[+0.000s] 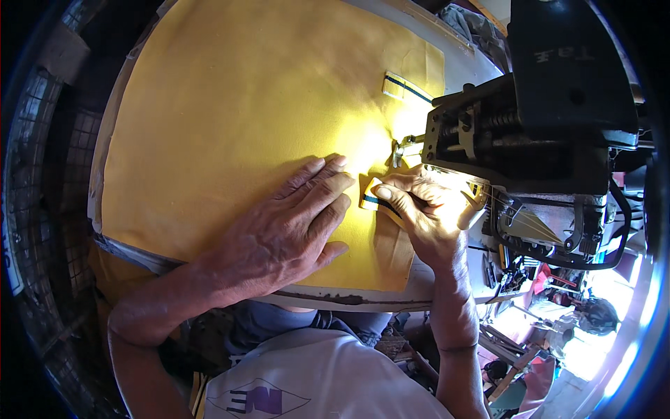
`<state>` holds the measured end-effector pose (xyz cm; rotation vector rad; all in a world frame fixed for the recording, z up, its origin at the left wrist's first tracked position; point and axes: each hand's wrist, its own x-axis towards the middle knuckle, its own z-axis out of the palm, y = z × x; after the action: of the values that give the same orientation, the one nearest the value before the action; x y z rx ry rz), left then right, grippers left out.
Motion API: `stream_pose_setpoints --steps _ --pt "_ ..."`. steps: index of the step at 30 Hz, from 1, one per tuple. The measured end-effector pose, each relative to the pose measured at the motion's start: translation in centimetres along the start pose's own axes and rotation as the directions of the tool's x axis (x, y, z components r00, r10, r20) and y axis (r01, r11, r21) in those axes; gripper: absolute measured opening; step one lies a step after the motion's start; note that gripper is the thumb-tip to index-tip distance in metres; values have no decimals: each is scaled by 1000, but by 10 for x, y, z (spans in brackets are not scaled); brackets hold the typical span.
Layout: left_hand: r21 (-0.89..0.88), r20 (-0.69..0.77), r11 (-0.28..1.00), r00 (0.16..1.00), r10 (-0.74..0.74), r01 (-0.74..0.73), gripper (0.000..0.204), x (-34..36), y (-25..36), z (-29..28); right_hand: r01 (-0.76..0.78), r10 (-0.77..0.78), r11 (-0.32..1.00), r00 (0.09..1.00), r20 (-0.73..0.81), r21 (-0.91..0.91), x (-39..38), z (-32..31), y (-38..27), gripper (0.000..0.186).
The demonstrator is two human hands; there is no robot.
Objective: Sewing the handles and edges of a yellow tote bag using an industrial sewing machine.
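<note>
A large sheet of yellow fabric (pixel 209 119) lies on the sewing table. My left hand (pixel 293 223) rests palm down on it, fingers extended, left of the presser foot (pixel 401 150). My right hand (pixel 426 213) pinches a short yellow striped strip (pixel 371 200) with a dark band, just below the lit needle area. A similar striped strip (pixel 408 89) lies near the sheet's upper right, partly under the black sewing machine head (pixel 530 126). Where the right fingertips curl beside the machine, bright light makes detail hard to make out.
The pale table edge (pixel 356 302) runs in front of my body. A crumpled grey cloth (pixel 467 31) lies behind the sheet. Dark wire mesh (pixel 42 174) stands at the left. Small tools (pixel 488 272) and assorted clutter (pixel 523 363) are at the lower right, beside and below the machine.
</note>
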<state>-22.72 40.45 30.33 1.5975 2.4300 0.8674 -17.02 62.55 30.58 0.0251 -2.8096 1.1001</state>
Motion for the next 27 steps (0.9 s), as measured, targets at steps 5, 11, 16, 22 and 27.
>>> stream_pose_setpoints --steps 5,11,16,22,27 --pt "12 -9 1000 1000 2 -2 64 0 0 1 -21 24 997 999 -40 73 0 2 3 8" --pt "5 -11 1000 1000 -6 6 63 1 2 0 -70 90 960 994 -60 272 -2 12 10 8" --pt "119 10 992 999 41 -42 57 4 3 1 34 -10 970 995 -101 239 -3 18 18 7" --pt "130 -4 991 999 33 -32 54 6 5 4 -19 29 974 999 -42 227 -8 18 16 12" --pt "100 -15 994 999 37 -36 52 8 7 5 -113 140 876 990 -23 469 -13 20 8 20"
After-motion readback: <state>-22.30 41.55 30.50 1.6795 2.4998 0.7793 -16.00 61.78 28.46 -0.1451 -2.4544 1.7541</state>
